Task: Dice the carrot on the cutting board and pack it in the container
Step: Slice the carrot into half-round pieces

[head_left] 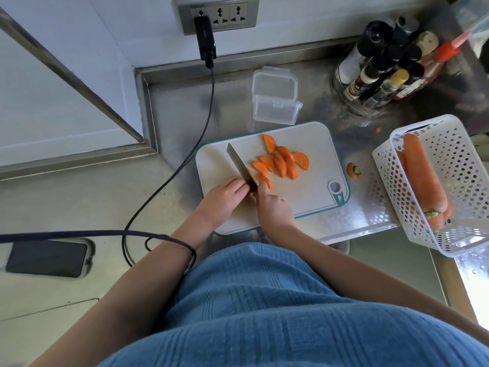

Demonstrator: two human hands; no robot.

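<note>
Steel kitchen counter, cutting board (pixel 304 197) at centre frame. Right hand (pixel 275 207) gripping knife (pixel 239 168) over carrot (pixel 280 161) half-moons mid-board; left hand (pixel 225 197) curled, steadying unseen piece. Empty container (pixel 274 95) just above. Best kept: fingertips tucked, cuts narrow.

A brushed, faintly reflective stainless-steel counter (pixel 330 223) carries a matt speckled off-white plastic cutting board with a teal rim (pixel 307 192). Beyond it stands a clear, smooth plastic container (pixel 274 102); at right, a glossy white perforated plastic basket (pixel 465 165). A dull grey metal knife blade (pixel 238 165) meets moist-looking orange carrot slices (pixel 283 161).
</note>
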